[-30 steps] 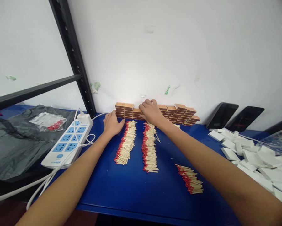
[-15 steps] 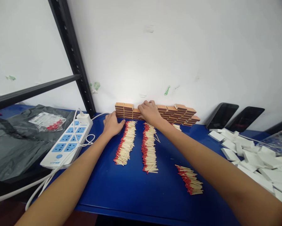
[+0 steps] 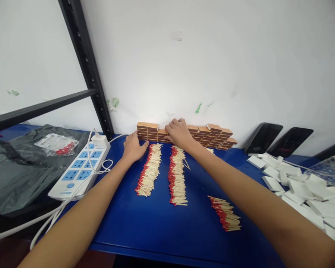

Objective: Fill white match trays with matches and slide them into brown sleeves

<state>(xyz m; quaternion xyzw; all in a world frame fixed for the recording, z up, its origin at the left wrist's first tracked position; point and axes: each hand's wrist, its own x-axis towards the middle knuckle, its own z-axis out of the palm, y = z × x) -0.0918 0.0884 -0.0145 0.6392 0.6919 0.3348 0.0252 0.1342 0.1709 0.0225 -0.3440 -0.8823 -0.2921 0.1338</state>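
A long, uneven stack of orange-topped matchboxes (image 3: 212, 134) with brown sides stands against the white wall. My left hand (image 3: 133, 147) rests at the stack's left end, its fingers against the side and its thumb stretched out apart from them. Over the middle of the stack, my right hand (image 3: 179, 133) has its bent fingers around matchboxes, which it mostly hides. In front lie two long rows of red-tipped matches, one on the left (image 3: 149, 171) and one in the middle (image 3: 177, 176). A shorter pile of matches (image 3: 226, 214) lies nearer me, beside my right forearm.
On the left sit a white power strip (image 3: 80, 167) with cables and a grey plastic bag (image 3: 13, 175) under a small clear packet (image 3: 57, 144). A black metal rack post (image 3: 86, 63) rises there. On the right are white blocks (image 3: 298, 186) and two dark phones (image 3: 264, 137).
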